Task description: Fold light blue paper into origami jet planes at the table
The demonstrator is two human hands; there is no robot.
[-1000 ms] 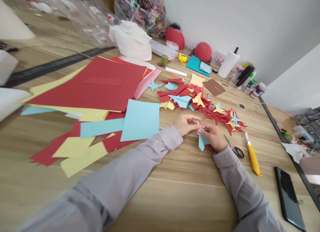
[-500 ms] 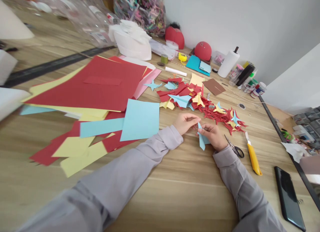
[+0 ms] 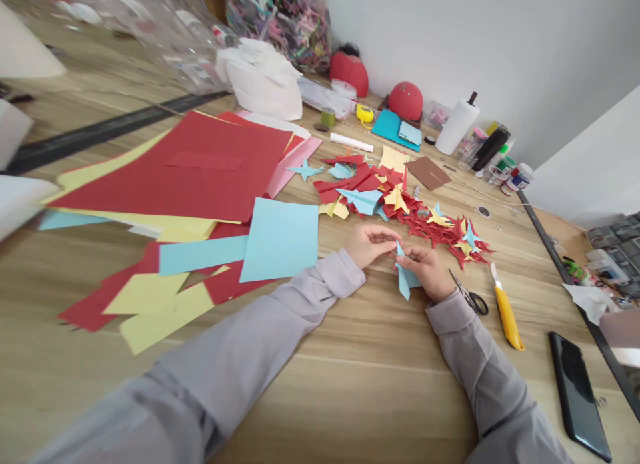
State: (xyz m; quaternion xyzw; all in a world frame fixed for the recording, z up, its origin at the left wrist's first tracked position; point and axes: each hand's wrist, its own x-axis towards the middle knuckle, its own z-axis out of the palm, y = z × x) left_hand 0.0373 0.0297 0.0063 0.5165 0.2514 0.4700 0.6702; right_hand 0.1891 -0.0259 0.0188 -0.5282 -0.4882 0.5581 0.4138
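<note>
A small folded light-blue paper (image 3: 404, 281) is held above the table between my two hands. My right hand (image 3: 427, 269) pinches its right side with thumb and fingers. My left hand (image 3: 371, 245) has thumb and fingertips pressed together at the paper's upper left edge, by its pointed tip. Just beyond the hands lies a pile of folded red, yellow and blue paper pieces (image 3: 363, 201). A blue sheet (image 3: 283, 241) and a blue strip (image 3: 205, 255) lie left of my left hand.
Large red sheets (image 3: 175, 164) cover the left. Black-handled scissors (image 3: 477, 303), a yellow cutter (image 3: 508, 317) and a phone (image 3: 577, 391) lie right. Behind stand a white paper roll (image 3: 457, 127), a red dome (image 3: 406, 101) and jars (image 3: 517, 179).
My left fingertips have shifted slightly at the tip of the folded blue paper, which both hands still hold in nearly the same place.
</note>
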